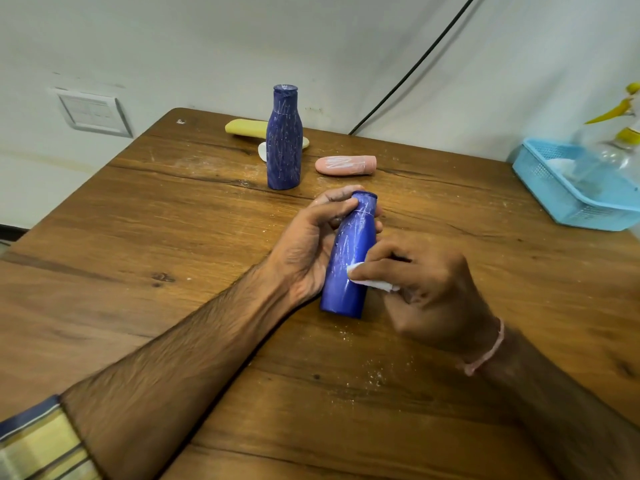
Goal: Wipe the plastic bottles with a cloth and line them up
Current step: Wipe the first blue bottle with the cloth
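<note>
My left hand [308,244] grips a blue plastic bottle [351,251] near its neck, tilted with its base on the wooden table [173,237]. White scratch-like marks cover its upper part. My right hand [426,289] pinches a small white cloth [372,280] and presses it against the bottle's lower side. A second blue bottle [284,138] with white marks stands upright farther back. A pink bottle [346,165] lies on its side to its right. A yellow bottle [247,128] lies behind the upright one, partly hidden.
A light blue plastic basket [554,188] sits at the table's right edge with a clear spray bottle [620,147] in it. A black cable [415,67] runs down the wall. White crumbs are scattered on the table near me. A wall switch [91,112] is at left.
</note>
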A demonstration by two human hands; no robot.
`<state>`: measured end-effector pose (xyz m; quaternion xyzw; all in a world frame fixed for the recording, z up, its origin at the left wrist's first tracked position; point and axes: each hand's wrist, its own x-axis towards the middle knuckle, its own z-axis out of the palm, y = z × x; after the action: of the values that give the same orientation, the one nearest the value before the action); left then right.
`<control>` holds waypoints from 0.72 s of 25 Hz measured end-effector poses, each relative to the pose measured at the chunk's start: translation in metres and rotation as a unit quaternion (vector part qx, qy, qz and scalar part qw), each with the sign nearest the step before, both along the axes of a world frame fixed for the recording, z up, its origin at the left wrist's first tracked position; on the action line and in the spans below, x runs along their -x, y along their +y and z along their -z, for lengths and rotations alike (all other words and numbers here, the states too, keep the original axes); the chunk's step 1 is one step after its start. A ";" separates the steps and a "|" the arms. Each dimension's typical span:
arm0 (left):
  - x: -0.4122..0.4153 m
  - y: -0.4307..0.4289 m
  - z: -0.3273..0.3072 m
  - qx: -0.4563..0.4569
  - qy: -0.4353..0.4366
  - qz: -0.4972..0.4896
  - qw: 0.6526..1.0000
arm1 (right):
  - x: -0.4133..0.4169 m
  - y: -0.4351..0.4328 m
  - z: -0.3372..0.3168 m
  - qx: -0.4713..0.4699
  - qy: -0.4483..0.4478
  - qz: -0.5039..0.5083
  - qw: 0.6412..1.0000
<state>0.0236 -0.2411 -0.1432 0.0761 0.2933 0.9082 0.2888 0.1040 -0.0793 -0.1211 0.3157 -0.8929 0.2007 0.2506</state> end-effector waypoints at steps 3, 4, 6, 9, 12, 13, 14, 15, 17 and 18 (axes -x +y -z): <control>0.000 0.002 0.001 0.001 0.007 0.001 1.000 | 0.019 0.003 -0.013 0.097 0.036 0.119 0.987; 0.000 0.002 0.001 0.006 0.008 -0.006 1.000 | 0.024 -0.001 -0.016 0.122 0.041 0.150 0.980; -0.001 0.002 0.001 0.005 0.002 -0.016 1.000 | 0.025 -0.007 -0.016 0.091 0.052 0.125 0.987; -0.004 0.003 -0.002 0.009 0.007 -0.011 1.000 | 0.023 -0.005 -0.023 0.056 0.057 0.100 0.992; -0.004 0.003 -0.001 0.022 0.012 -0.026 0.999 | 0.025 -0.010 -0.024 0.074 0.064 0.152 0.984; -0.004 0.003 -0.001 0.024 0.013 -0.032 0.999 | 0.023 -0.013 -0.023 0.052 0.059 0.132 0.988; -0.004 0.002 -0.001 0.027 0.017 -0.034 0.999 | 0.022 -0.014 -0.023 0.032 0.053 0.111 0.992; -0.004 0.002 -0.001 0.026 0.022 -0.031 0.999 | 0.022 -0.012 -0.025 0.029 0.046 0.105 0.993; -0.005 0.002 -0.001 0.013 0.032 -0.018 0.999 | 0.026 -0.010 -0.030 0.063 0.036 0.149 0.986; -0.005 0.001 -0.001 0.008 0.038 -0.015 0.999 | 0.027 -0.012 -0.031 0.072 0.032 0.173 0.982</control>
<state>0.0287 -0.2397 -0.1419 0.1039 0.3125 0.9064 0.2645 0.0769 -0.0912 -0.0897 0.1439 -0.9089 0.2077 0.3318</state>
